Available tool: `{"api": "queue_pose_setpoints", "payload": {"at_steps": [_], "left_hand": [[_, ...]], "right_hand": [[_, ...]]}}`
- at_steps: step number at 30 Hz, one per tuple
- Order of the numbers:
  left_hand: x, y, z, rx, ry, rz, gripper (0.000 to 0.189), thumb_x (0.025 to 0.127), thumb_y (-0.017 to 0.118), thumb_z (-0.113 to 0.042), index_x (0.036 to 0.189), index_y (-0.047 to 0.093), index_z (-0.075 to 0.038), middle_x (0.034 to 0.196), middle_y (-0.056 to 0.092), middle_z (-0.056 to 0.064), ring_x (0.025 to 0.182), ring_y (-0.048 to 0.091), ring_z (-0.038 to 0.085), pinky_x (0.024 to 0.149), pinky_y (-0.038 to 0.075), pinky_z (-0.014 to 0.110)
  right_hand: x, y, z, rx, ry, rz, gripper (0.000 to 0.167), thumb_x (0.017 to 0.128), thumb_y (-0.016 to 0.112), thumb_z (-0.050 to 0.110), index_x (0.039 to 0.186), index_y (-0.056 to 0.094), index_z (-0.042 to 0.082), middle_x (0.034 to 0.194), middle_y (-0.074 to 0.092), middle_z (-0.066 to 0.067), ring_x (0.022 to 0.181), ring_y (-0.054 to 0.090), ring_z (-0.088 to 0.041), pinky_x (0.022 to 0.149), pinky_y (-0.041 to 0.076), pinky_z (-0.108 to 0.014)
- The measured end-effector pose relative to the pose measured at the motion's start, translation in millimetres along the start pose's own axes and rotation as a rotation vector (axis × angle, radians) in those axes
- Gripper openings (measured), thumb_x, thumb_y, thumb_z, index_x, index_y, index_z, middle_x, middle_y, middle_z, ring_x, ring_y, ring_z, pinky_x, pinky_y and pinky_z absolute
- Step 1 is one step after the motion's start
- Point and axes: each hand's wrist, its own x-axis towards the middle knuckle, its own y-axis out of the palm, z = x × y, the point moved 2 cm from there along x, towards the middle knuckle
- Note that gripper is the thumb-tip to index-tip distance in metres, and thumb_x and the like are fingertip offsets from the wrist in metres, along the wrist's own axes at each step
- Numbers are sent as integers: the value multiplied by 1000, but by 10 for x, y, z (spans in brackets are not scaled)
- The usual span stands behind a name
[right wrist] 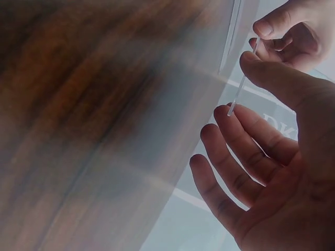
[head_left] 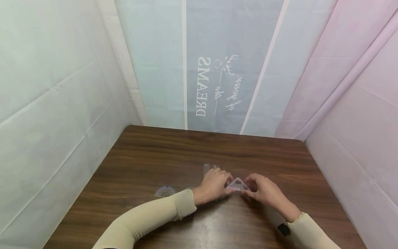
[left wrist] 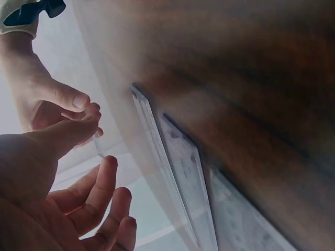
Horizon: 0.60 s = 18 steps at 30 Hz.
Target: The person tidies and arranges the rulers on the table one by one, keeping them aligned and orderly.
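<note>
A clear triangular set square (head_left: 238,185) is held between both hands above the table, its peak pointing away from me. My left hand (head_left: 214,184) pinches its left side with thumb and forefinger. On the other side my right hand (head_left: 264,188) pinches the right corner the same way. Seen from the right wrist, the set square (right wrist: 238,94) is edge-on, a thin strip between the thumb and fingertips of the right hand (right wrist: 256,151). The remaining fingers of the left hand (left wrist: 89,204) are spread loosely in the left wrist view.
Beyond my left hand lie two clear rulers (head_left: 206,168), partly covered by it. A clear protractor (head_left: 165,191) rests left on the brown wooden table (head_left: 149,148), and another is partly hidden behind my left sleeve (head_left: 155,211). Fabric walls (head_left: 62,103) stand around the table.
</note>
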Motion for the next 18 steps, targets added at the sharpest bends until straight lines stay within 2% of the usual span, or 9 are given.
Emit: {"api": "queue_pose_setpoints", "payload": {"at_steps": [10, 18], "left_hand": [[-75, 0, -131, 62, 28, 51, 42, 89, 85, -56, 117, 77, -26, 93, 69, -17, 90, 57, 7, 78, 44, 23], [-100, 38, -211, 88, 18, 118, 41, 87, 85, -58, 113, 76, -27, 87, 64, -17, 87, 53, 8, 76, 40, 23]], "right_hand": [[-111, 54, -30, 96, -37, 54, 31, 86, 93, 23, 105, 71, 14, 91, 70, 9, 80, 64, -4, 67, 53, -26], [-164, 78, -48, 55, -66, 64, 32, 85, 94, 29, 102, 71, 17, 94, 68, 10, 83, 62, -4, 70, 53, -27]]}}
